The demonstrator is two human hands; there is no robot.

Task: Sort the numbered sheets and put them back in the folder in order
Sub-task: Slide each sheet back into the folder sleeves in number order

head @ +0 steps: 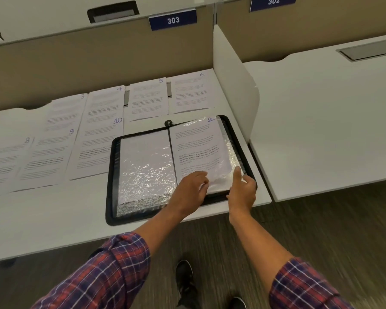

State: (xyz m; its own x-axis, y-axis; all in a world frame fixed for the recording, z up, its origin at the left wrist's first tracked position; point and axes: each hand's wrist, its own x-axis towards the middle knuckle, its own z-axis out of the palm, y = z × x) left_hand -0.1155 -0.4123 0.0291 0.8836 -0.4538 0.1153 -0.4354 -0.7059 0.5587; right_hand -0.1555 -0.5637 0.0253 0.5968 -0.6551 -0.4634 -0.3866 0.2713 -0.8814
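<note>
on the near right part of the white desk (54, 215), an open black zip folder (112, 175) lies flat, its clear sleeves crinkled and shining. sheet 2 (196, 143) sits inside the right-hand sleeve, its number at the 1 o'clock corner; the left-hand sleeve shows a blank white back.

the left hand (191, 190) rests on the lower part of sheet 2's sleeve, fingers loosely spread and pointing toward 1 o'clock, gripping nothing. the right hand (243, 192) takes the folder at its 5 o'clock corner: the index finger lies straight on top of the sleeve while the other fingers curl round the page edge. whether it pinches one sleeve or several is unclear under the glare.

loose sheets lie on the desk from 9 to 12 o'clock of the folder. far row, left to right: sheet 3 (65, 112), sheet 4 (106, 101), sheet 5 (148, 99), sheet 6 (192, 94). near row: sheet 8 (5, 166), sheet 9 (47, 157), sheet 10 (96, 148), the last just beside the folder's left edge. neighbouring sheets overlap slightly.

a white divider (234, 85) stands at 3 o'clock of the folder. a blue label 303 (173, 20) hangs on the partition at 12 o'clock.
</note>
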